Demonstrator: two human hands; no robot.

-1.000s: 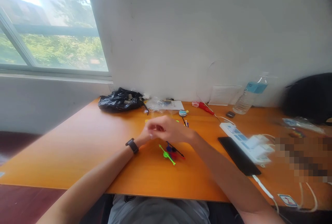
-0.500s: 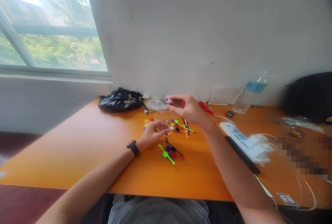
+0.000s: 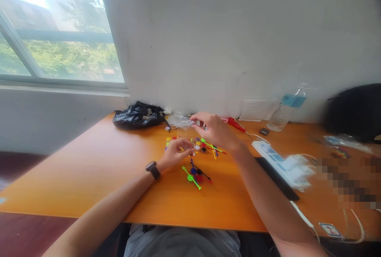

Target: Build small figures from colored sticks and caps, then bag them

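Sticks and discs (image 3: 205, 146), bright plastic ones, lie scattered about the middle of the desk (image 3: 89, 177), a little toward its far edge. A second small cluster with a green stick (image 3: 192, 177) sits nearer the near edge.

Down at the left fringe of the scatter is the left hand (image 3: 177, 150), watch (image 3: 152, 169) on the wrist, fingers curled in and tips drawn together. Whether that grip has a piece in it I cannot tell, since the knuckles hide it. Over the far side of the scatter hovers the right hand (image 3: 216, 130), its grip pinched on a small pale piece (image 3: 188, 122), thumb and fingertips closed round it, clear of the desk.

These bits look feather-light and stiff, thin enough to snap if bent. They are probably slick too, so on this smooth top they should skate away from a clumsy poke. A fingertip pinch looks right: mid-shaft on a stick, by the rim on a disc, nail under the edge to lift it. Squeeze gently or a piece may flick out.

Along the far edge sit a black bag (image 3: 137, 115) toward the left corner, a red tool (image 3: 235, 123) just beyond the right hand, and a water bottle (image 3: 285, 110). A power strip (image 3: 276, 158) lies to the right, well apart from the scatter.
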